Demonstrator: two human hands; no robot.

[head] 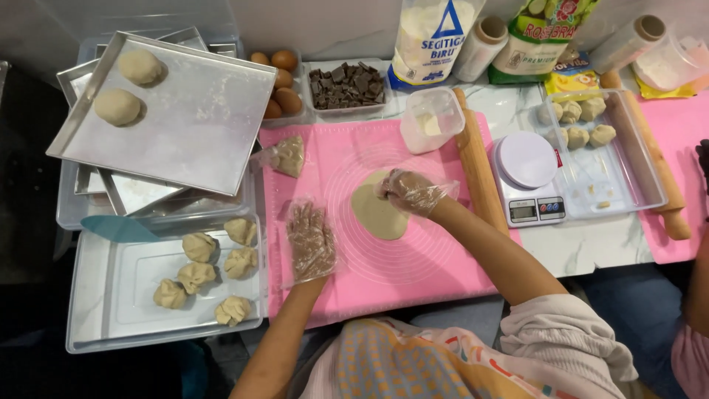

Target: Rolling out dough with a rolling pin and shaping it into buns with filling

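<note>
Clearly soft, light and easily torn, flattened beige dough disc (378,213) on pink silicone mat (413,266), best lifted by its thin edge; gloved right hand (410,192) pinching upper rim, gloved left hand (310,241) flat, open, holding nothing.

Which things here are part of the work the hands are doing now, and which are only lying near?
In use:
right hand pressing flat dough round
left hand flat on pink mat

Lying about:
rolling pin
kitchen scale
chocolate pieces
eggs
tray of dough balls
</note>
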